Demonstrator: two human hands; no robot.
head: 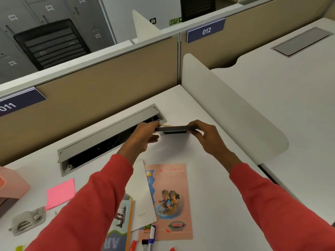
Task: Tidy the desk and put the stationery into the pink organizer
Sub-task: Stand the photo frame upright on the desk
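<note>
A blue plate (8, 106) marked "011" and another (206, 31) marked "012" are fixed to the partition, and a green "EXIT" sign (175, 21) is seen beyond it. The locker tags are too small to be read. On a book (116, 242) cut off at the near edge of the desk (204, 178), the letters "AR" are made out. The logo on the pink booklet (172, 196) is blurred.

Both arms, in red sleeves, are stretched toward the desk's far edge. A flat dark slab (175, 129) is held level above the surface, beside the right end of the open cable tray (108, 131). Its left end is pinched by the left hand (143, 136) and its right end gripped by the curled fingers of the right hand (208, 136) — what the slab is cannot be told.

The pink organizer (12, 185) is cut off at the left edge, with pink sticky notes (60, 193) near it.
</note>
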